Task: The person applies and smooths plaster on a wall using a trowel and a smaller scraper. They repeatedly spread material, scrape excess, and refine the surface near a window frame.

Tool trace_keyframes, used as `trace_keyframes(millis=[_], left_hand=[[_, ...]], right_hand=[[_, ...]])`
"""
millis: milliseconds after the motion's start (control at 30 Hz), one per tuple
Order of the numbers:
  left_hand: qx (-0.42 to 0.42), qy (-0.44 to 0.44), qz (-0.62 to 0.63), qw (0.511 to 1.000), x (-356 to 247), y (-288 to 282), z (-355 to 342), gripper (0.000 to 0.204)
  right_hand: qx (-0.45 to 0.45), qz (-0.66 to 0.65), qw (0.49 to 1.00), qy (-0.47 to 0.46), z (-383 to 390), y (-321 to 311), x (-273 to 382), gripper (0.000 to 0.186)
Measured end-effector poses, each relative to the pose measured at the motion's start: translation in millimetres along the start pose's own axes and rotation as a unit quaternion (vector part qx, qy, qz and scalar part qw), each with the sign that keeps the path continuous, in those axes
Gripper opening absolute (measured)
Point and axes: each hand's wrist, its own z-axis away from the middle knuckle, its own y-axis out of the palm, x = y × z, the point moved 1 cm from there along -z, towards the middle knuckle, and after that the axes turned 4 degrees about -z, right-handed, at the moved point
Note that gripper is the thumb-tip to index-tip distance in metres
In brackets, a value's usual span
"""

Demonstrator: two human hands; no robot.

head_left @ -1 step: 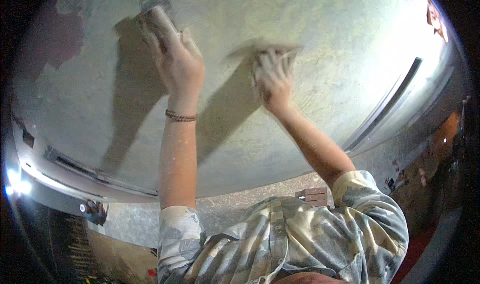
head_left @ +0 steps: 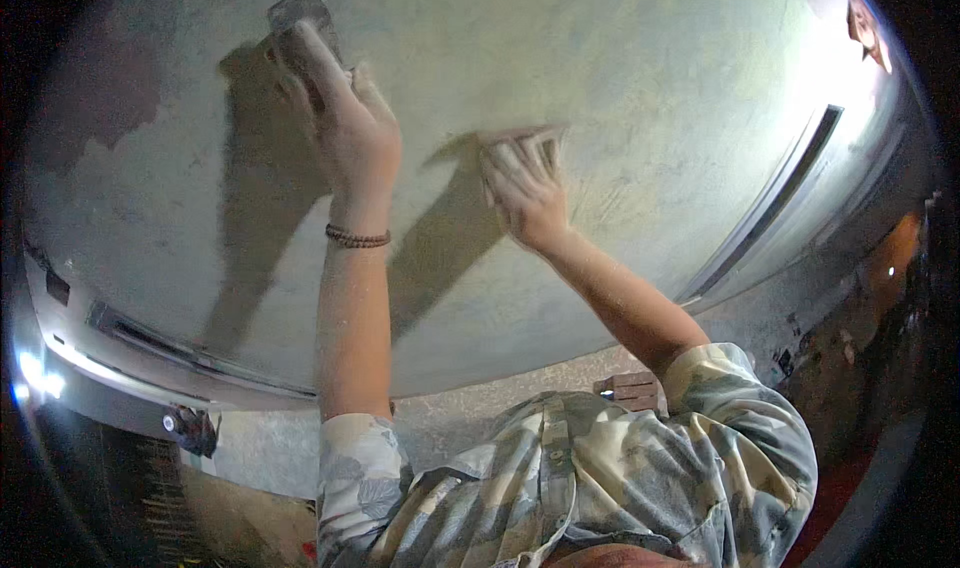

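Observation:
Overhead spreads a broad plastered surface, pale green-grey and patchy. My left hand, with a beaded bracelet at the wrist, is raised to it and closed around a dark grey, box-shaped object; its exact kind is unclear. To the right, my dusty right hand presses a thin, flat, brownish piece against the plaster, fingers bent over it. Most of that piece is hidden by the fingers and slightly blurred, so I cannot tell its kind. Both arms cast long shadows to the left.
Dark slots run along the surface's right and lower-left edges. A bright lamp glares at the far left, near a dark round-fronted fixture. Reddish-brown blocks sit beyond my right shoulder.
My right hand has slid with the flat piece down and to the left over the plaster. My left hand has shifted slightly left, still holding the grey object.

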Motion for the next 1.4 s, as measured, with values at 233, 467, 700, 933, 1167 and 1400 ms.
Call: trace_keyframes(millis=[233,467,700,933,1167,1400], left_hand=[[-0.001,0.001,-0.045,0.999,-3.9,-3.0,-6.6,0.069],[0.085,-0.078,-0.035,0.993,4.6,29.2,-9.2,0.069],[0.052,-0.019,-0.083,0.995,5.2,34.3,-18.5,0.069],[0.051,-0.044,-0.062,0.996,8.8,31.3,-15.3,0.069],[0.039,-0.023,-0.029,0.999,9.6,32.7,-15.5,0.069],[0.042,-0.035,-0.026,0.998,10.3,32.7,-15.9,0.070]], right_hand=[[-0.167,0.079,0.975,0.122,10.2,-50.0,-98.9,0.039],[-0.108,-0.008,0.992,0.066,8.3,-1.3,-66.7,0.034],[-0.341,0.069,0.912,0.217,-68.3,-88.5,-196.0,0.044],[-0.090,0.119,0.979,-0.139,-117.7,-52.6,-124.5,0.040],[-0.353,0.062,0.930,0.078,-220.3,-144.4,-194.6,0.042],[-0.111,0.164,0.971,-0.135,-248.7,-110.6,-134.9,0.048]])
